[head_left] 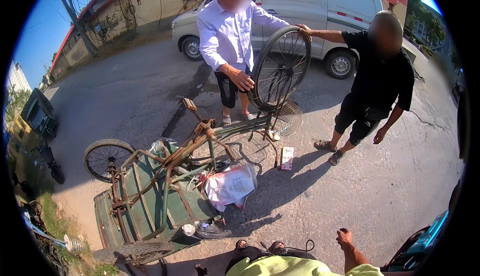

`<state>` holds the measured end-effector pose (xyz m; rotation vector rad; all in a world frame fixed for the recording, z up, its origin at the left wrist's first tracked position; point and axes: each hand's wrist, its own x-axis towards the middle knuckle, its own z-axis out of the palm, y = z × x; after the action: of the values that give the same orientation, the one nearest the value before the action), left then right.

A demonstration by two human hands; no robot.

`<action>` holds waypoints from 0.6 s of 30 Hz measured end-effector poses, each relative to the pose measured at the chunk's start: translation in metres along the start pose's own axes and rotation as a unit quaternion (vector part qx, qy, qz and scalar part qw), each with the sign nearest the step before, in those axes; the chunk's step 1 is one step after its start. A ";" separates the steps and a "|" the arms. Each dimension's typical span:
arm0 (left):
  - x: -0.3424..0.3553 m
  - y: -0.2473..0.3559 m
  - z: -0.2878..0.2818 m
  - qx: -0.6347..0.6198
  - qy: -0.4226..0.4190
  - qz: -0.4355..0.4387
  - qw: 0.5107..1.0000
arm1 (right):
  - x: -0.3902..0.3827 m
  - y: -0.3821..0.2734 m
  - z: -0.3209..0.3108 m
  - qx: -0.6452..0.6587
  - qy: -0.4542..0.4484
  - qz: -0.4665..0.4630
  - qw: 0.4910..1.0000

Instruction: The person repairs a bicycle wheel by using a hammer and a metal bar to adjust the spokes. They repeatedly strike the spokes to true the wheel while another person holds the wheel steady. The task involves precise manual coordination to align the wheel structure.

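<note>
My right hand [345, 238] is at the lower right, fingers curled around something small and dark that I cannot make out. What seems part of my left hand [200, 269] shows at the bottom edge, its fingers unclear. Before me a rusty green cargo tricycle [135, 201] lies upside down, with a white sack [227, 186] and plastic bags beside it. A person in a pale shirt [222, 36] and a person in black [380, 76] both have a hand on a large spoked wheel [280, 68] standing upright at the tricycle's front fork.
A silver van [295, 16] stands behind them by a wall. A small pink-and-white box [287, 158] lies on the pavement [380, 186]. A parked dark vehicle [37, 113] and a scooter [52, 166] are at left. A turquoise vehicle part [435, 231] is at lower right, near me.
</note>
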<state>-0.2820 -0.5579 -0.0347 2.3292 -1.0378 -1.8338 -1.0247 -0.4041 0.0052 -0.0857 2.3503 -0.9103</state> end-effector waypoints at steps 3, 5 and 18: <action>0.064 0.008 -0.009 0.062 0.021 0.002 0.998 | -0.018 0.022 -0.037 -0.030 0.016 0.031 0.999; 0.107 0.021 -0.018 0.097 0.067 0.026 0.993 | -0.010 0.062 -0.061 -0.002 0.048 0.064 0.997; 0.055 0.263 0.165 -0.028 0.065 0.000 0.997 | 0.188 -0.041 -0.101 0.094 -0.011 -0.052 0.994</action>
<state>-0.5482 -0.7266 -0.0332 2.3798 -0.9573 -1.6617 -1.2405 -0.4263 -0.0084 -0.1433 2.2456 -1.1711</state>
